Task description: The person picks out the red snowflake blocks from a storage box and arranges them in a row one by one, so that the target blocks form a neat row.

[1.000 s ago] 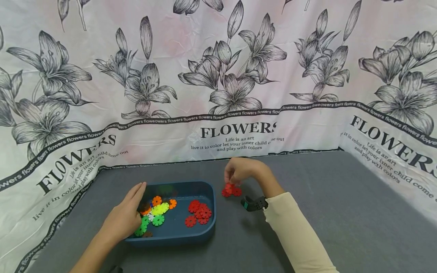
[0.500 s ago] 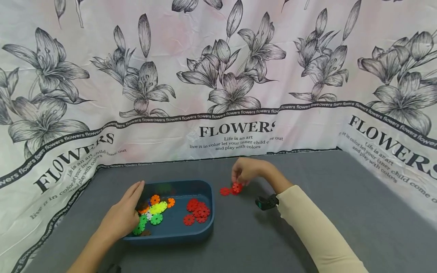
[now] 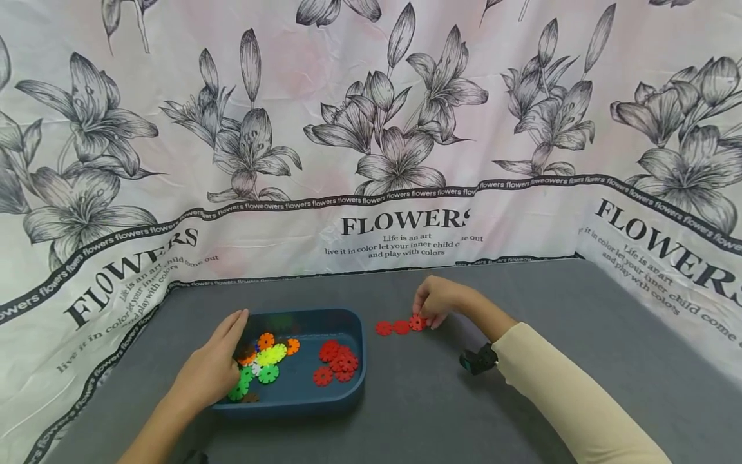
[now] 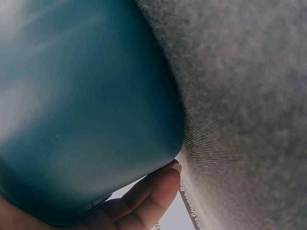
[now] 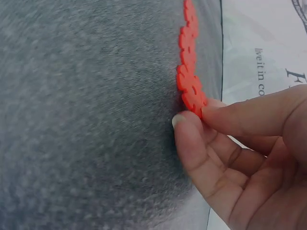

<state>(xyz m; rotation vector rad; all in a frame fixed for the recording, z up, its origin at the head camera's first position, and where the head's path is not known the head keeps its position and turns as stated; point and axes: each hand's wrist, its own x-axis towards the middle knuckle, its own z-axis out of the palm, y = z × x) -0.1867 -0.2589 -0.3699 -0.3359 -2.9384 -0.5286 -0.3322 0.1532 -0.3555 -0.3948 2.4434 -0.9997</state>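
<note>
My right hand [image 3: 442, 300] pinches a red notched plastic disc [image 3: 416, 322] between thumb and fingertips, low over the grey table. This disc is at the right end of a short row with two other red discs [image 3: 384, 328]. In the right wrist view, the pinched disc [image 5: 192, 88] tilts at the near end of the row. My left hand [image 3: 209, 364] grips the left side of a dark blue plastic bin [image 3: 295, 407], with its fingers along the outside. The left wrist view shows the bin's smooth wall [image 4: 91, 110] and the fingertips against it.
Inside the bin, several red discs [image 3: 339, 361] lie in the right part. Green discs [image 3: 268, 374], yellow discs [image 3: 271, 354] and orange discs [image 3: 266, 340] are piled at the left. A flower-printed cloth [image 3: 400, 238] hangs behind the grey table [image 3: 556, 335].
My right hand has moved right with a red disc, from the clustered red discs to the end of what is now a spread-out row. The left hand and bin have stayed put.
</note>
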